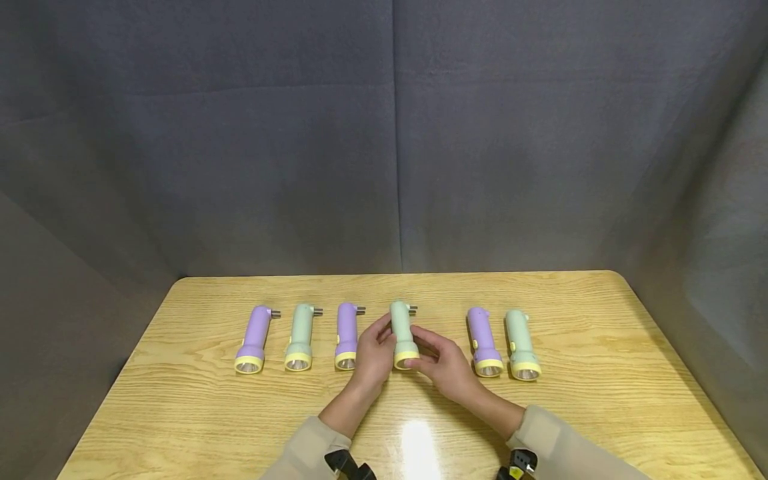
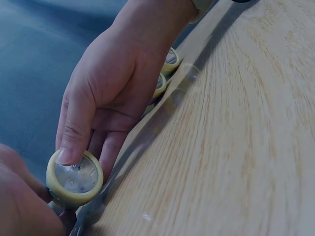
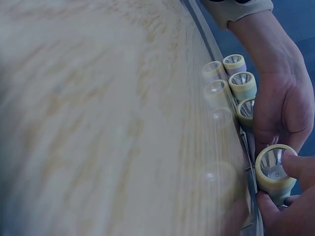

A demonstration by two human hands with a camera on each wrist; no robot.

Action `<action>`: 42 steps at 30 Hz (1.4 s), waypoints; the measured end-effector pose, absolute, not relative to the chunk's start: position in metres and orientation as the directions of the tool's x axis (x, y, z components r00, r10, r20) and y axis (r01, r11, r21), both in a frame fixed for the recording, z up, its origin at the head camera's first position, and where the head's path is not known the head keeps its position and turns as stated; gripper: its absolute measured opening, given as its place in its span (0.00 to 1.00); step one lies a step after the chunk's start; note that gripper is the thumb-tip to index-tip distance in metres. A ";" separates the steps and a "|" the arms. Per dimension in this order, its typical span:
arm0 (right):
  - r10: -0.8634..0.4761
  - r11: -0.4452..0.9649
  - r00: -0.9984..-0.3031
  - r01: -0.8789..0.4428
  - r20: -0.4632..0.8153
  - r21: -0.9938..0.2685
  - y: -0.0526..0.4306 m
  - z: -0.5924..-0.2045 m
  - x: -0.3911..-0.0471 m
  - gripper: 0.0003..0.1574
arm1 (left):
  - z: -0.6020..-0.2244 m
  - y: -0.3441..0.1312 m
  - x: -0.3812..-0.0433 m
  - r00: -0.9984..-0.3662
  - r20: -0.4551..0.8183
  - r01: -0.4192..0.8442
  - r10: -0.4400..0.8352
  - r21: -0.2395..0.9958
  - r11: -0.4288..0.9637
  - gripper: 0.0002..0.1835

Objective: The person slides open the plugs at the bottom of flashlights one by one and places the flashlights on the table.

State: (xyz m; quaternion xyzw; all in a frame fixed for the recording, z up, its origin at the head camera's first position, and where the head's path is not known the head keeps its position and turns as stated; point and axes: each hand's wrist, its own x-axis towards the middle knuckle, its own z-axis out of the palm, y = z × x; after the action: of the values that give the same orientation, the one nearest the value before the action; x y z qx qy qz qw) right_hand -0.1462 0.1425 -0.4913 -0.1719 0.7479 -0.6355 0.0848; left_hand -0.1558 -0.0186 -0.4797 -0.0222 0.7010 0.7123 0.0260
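Observation:
A pale green flashlight with a yellow rim lies lens toward me, its plug prongs sticking out to the right at the far end. My left hand holds its body from the left, thumb and fingers around the side. From the right, my right hand pinches the head, with the thumb over the lens, as the left wrist view shows on the lens. In the right wrist view, the left hand is beyond the flashlight and the right hand is close to the camera. Some fingertips are hidden.
To the left lie a purple flashlight, a green flashlight and another purple flashlight, prongs out. On the right, a purple flashlight and a green flashlight show no prongs. Grey curtains surround the wooden table.

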 end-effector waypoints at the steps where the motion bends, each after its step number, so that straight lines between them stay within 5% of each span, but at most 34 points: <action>1: -0.362 0.135 -0.928 -0.147 0.090 -0.980 0.142 -0.492 -0.146 0.42 | -0.480 -0.018 -0.156 -0.998 -0.066 -0.066 0.003 0.998 -0.018 0.24; 42: -0.302 0.249 -0.952 -0.136 0.057 -0.959 0.131 -0.490 -0.153 0.39 | -0.476 -0.015 -0.164 -0.990 -0.128 -0.122 -0.056 0.987 -0.105 0.24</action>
State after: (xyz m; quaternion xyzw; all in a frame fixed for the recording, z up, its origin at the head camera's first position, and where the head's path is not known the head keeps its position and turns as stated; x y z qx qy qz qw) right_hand -0.1528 0.1313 -0.4901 -0.1393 0.7872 -0.5967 0.0695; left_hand -0.1640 -0.0149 -0.4757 -0.0663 0.6684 0.7405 0.0222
